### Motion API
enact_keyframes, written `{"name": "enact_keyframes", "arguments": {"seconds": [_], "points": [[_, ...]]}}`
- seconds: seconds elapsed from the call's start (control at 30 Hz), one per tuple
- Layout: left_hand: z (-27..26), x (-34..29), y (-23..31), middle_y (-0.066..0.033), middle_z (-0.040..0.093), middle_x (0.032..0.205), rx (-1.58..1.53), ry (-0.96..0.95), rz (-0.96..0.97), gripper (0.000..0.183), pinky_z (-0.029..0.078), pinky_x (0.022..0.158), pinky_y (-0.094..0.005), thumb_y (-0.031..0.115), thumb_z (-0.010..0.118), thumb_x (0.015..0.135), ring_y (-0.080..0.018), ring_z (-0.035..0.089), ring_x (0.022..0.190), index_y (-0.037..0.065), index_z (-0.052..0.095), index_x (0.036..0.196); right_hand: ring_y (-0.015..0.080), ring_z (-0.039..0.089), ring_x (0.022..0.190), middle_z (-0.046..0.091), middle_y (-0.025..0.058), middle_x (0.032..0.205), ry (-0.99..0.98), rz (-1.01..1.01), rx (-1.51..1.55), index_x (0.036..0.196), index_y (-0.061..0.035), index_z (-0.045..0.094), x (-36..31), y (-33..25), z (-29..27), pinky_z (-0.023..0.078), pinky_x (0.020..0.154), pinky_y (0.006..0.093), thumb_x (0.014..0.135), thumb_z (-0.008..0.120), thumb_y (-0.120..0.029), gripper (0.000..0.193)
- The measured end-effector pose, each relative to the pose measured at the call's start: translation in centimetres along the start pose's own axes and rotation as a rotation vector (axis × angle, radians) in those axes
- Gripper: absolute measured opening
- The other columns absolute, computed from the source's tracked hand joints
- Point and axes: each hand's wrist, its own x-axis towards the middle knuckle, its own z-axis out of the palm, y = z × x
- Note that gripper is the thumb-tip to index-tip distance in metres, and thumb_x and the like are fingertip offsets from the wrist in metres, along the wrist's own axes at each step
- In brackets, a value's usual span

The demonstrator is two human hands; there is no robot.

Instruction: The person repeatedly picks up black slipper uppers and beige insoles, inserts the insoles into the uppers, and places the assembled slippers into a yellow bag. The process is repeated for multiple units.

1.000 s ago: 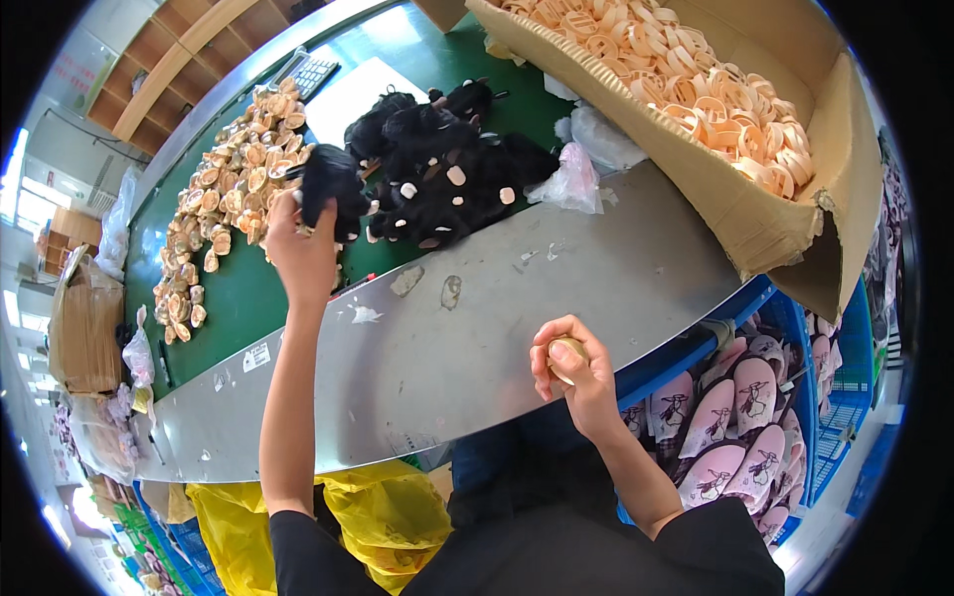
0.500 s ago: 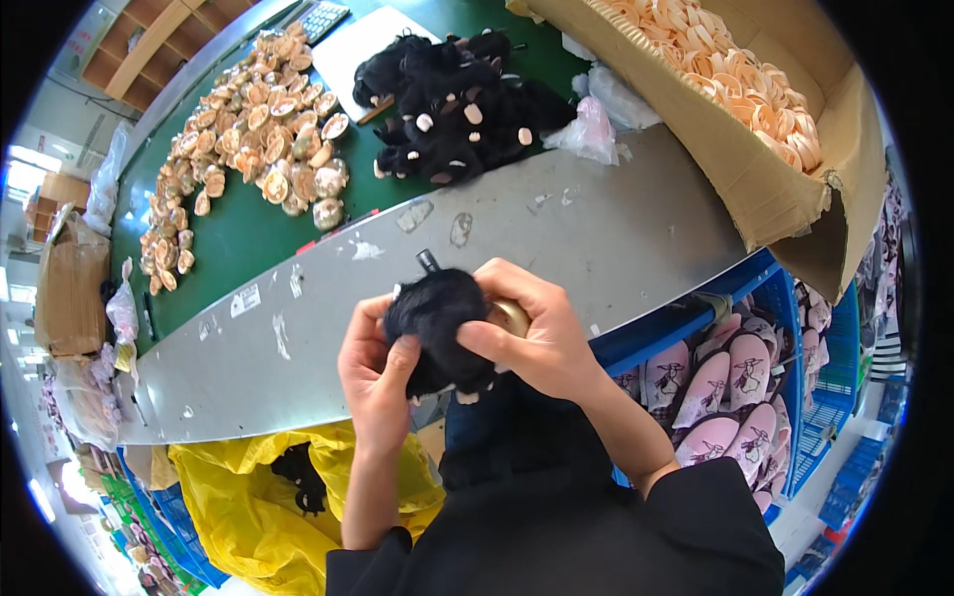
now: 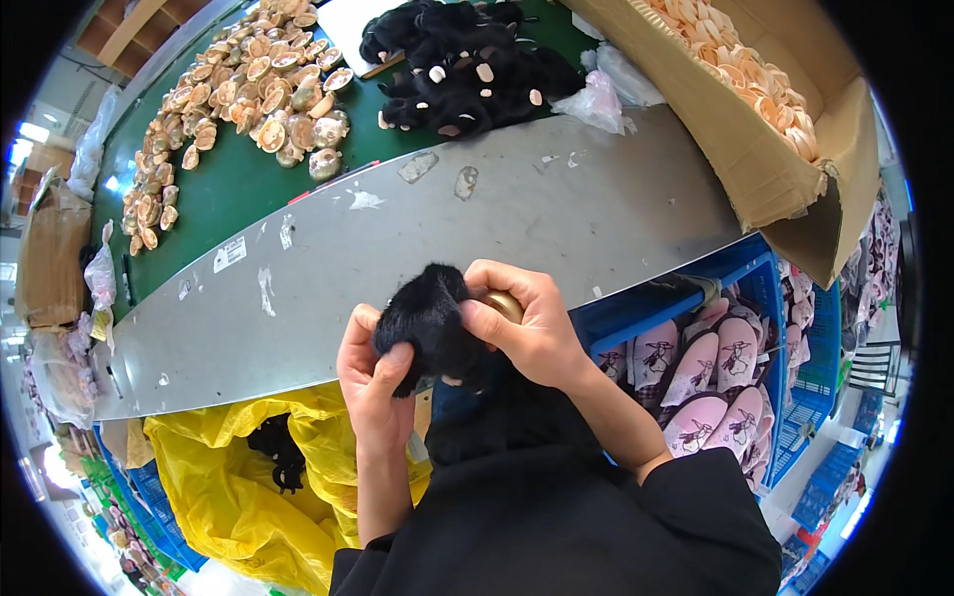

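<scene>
Between my two hands, close to the table's near edge, is a black furry plush piece (image 3: pixel 425 313) with a small pale patch at its lower edge. My left hand (image 3: pixel 376 382) grips its left side, thumb in front. My right hand (image 3: pixel 537 323) pinches its right side between thumb and fingers, with a shiny gold rounded shell (image 3: pixel 506 305) also tucked in that hand. Most of the shell is hidden by the fingers. Past the hands, a heap of similar black plush pieces (image 3: pixel 467 74) and a pile of gold shells with peach insides (image 3: pixel 268 89) lie on the green surface.
A grey metal table edge (image 3: pixel 397 238) curves in front of me. At right stand a cardboard box (image 3: pixel 735 169) of peach rings and a blue crate (image 3: pixel 770 338) with pink printed slippers (image 3: pixel 696 368). Lower left, a yellow bag (image 3: pixel 209 477) holds black pieces. Plastic bags (image 3: pixel 596 104) lie beside the heap.
The plush piece has been turned and tilted in my hands, and the dark tab on its top no longer shows. The table scene has shifted upward in the view.
</scene>
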Motion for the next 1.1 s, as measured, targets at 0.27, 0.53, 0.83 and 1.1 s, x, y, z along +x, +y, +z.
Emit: {"name": "enact_keyframes", "arguments": {"seconds": [0.27, 0.53, 0.83, 1.1], "points": [[2.0, 0.0, -0.5, 0.0029, 0.061, 0.094, 0.287, 0.067, -0.100, 0.027, 0.047, 0.081, -0.0197, -0.006, 0.073, 0.085, -0.0044, 0.057, 0.089, 0.006, 0.055, 0.102, 0.0126, 0.059, 0.070, 0.065, 0.0077, 0.083, 0.087, -0.225, -0.273, 0.098, 0.0004, 0.065, -0.1, 0.7, 1.0, 0.047, 0.063, 0.0275, 0.092, 0.074, -0.019, 0.022], [2.7, 0.0, -1.9, 0.0018, 0.049, 0.089, 0.596, 0.265, 0.351, 0.019, 0.037, 0.071, -0.0193, -0.011, 0.061, 0.083, -0.0049, 0.043, 0.078, 0.004, 0.050, 0.088, 0.0284, 0.059, 0.064, 0.058, 0.0100, 0.080, 0.036, -0.586, -0.600, 0.087, -0.0021, 0.061, -0.7, 0.8, 1.7, 0.048, 0.055, 0.0328, 0.073, 0.075, -0.007, 0.020], [0.0, 1.3, -0.4, -0.0187, 0.060, 0.115, 1.013, 0.031, 0.804, 0.028, 0.044, 0.094, -0.0387, 0.031, 0.063, 0.089, -0.0271, 0.057, 0.108, 0.006, 0.052, 0.081, 0.0227, 0.064, 0.069, 0.062, 0.0068, 0.087, -0.026, -0.972, -0.776, 0.086, -0.0049, 0.062, -0.8, 1.6, 1.3, 0.051, 0.055, 0.0300, 0.065, 0.073, -0.007, 0.024], [-0.9, -1.7, 1.6, -0.0112, 0.067, 0.092, 0.526, -0.282, 0.237, 0.027, 0.046, 0.074, -0.0308, 0.015, 0.082, 0.083, -0.0195, 0.062, 0.081, 0.002, 0.059, 0.087, 0.0272, 0.067, 0.075, 0.065, 0.0117, 0.091, -0.010, -0.688, -0.451, 0.100, -0.0033, 0.066, -1.1, 1.0, 0.8, 0.055, 0.064, 0.0323, 0.061, 0.074, 0.009, 0.042]]}}
